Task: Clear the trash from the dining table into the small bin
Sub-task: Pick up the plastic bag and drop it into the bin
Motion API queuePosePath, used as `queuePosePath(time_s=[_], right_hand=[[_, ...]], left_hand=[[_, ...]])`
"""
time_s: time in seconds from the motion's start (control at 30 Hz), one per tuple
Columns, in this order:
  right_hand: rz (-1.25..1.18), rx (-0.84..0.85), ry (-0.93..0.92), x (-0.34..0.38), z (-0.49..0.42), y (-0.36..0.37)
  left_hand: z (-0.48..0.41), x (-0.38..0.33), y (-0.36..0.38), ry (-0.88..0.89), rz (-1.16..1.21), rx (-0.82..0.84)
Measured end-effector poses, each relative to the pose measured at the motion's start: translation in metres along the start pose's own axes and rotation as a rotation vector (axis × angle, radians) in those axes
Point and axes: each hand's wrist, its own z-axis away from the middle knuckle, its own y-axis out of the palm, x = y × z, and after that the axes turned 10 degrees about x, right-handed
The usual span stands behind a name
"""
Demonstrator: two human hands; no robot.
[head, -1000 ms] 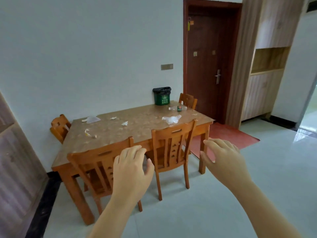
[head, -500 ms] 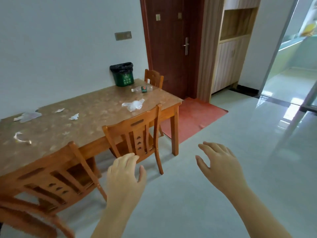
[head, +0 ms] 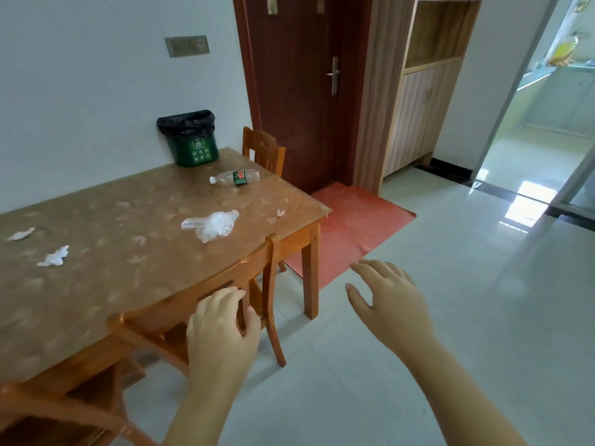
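Table (head: 128, 220) cropped at left — left hand (head: 222, 333) slack, empty, perhaps against chair back (head: 154, 312); right hand (head: 389, 304) likewise loose.

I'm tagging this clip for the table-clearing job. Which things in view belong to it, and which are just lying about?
Part of the job: green bin, plastic bottle, clear plastic wrap, white paper scrap, second white scrap, pale scrap by the table corner, dining table.
Just there: near chair, far chair, door, red mat, wall socket, wooden cabinet.
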Motion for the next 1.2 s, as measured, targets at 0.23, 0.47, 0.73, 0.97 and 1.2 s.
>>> queuePosePath(time_s=[0.23, 0.47, 0.73, 0.97, 1.2], right_hand=[[-0.010, 0.077, 0.052, -0.063, -0.085, 0.028], [-0.038, 0.139, -0.023, -0.135, -0.213, 0.046], [-0.048, 0.264, -0.164, -0.183, -0.355, 0.065], [-0.033, 0.453, -0.363, -0.163, -0.456, 0.134], [0.020, 0.569, -0.542, -0.117, -0.560, 0.199]], left_hand=[[-0.089, -0.021, 0.057, 0.039, -0.032, 0.066], [-0.197, -0.063, 0.127, 0.014, -0.052, 0.027], [-0.301, -0.087, 0.165, -0.120, -0.105, -0.061], [-0.364, -0.030, 0.189, -0.346, -0.200, -0.053], [-0.431, 0.043, 0.203, -0.521, -0.234, -0.122]])
